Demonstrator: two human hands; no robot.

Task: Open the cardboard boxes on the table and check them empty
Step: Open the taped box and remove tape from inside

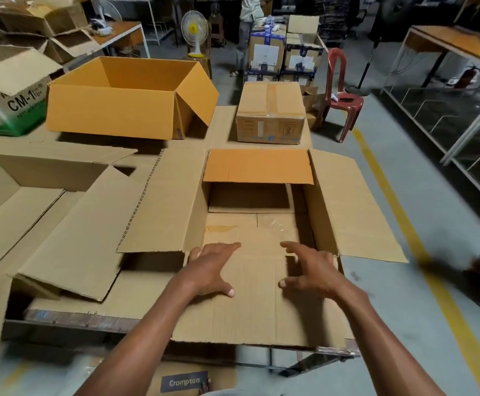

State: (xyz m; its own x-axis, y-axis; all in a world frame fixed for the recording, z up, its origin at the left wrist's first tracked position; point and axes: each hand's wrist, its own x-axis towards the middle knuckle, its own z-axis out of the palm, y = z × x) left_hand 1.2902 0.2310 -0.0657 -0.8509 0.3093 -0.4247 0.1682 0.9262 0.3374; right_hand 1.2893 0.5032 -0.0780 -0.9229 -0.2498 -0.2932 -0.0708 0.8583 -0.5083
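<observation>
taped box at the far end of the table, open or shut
Shut: the taped box has its top flaps flat and closed, with tape along the seam.

Beyond our table: red plastic chair (344, 92), small white fan (194, 32), stacked taped cartons (284, 52), metal racks (447, 90).

Open brown cardboard box (256, 224) at near table edge, four flaps splayed outward, inside bare

I see my left hand (214, 268) at eleven o'clock, palm down, fingers straight and spread. My right hand (309, 270) sits at one o'clock, fingers loosely splayed, gripping nothing. Both forearms reach forward, converging.
</observation>
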